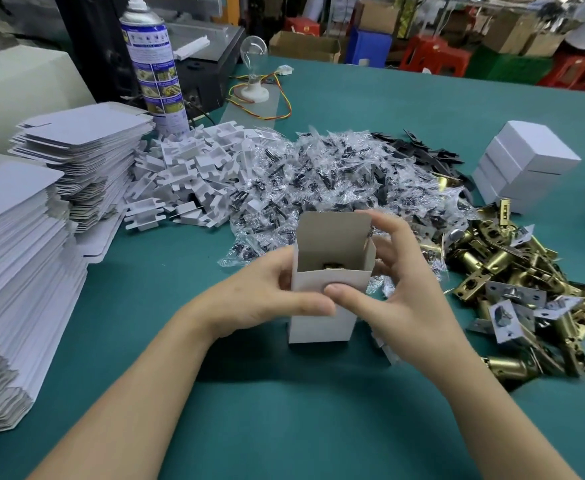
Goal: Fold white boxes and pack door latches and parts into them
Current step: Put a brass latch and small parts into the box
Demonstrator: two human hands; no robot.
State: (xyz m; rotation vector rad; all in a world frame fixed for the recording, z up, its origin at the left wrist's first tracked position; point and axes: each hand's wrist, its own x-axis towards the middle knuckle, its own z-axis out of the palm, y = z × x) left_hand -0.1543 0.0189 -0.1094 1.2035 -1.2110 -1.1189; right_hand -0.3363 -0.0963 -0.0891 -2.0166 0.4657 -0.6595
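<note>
Forearms reach in from the bottom edge over the green table (pixel 284 427). Both hands close on a white box (pixel 322 329) that stands upright on the table between them. The left hand (pixel 263 296) grips it from the left with its thumb laid across the front wall; its fingers go behind the box and are hidden. The right hand (pixel 398 289) grips it from the right, thumb tip pressed to the front wall beside the left thumb, with curled fingers up by the side flap and the raised back flap. The box top is open, and only a small glint of brass shows deep inside; what it is cannot be made out.

Just right of the hands lies a pile of brass latches (pixel 512 271), cut off at the right edge. Behind the box spreads a heap of small clear bags (pixel 318 174) with dark parts, too small to identify. Left of that lies a pile of white card inserts (pixel 187 174). Stacks of flat unfolded boxes (pixel 17 271) stand at the left, cut off by the frame. Farther right sits a stack of closed boxes (pixel 523 161), and at the back a spray can (pixel 152 64).
</note>
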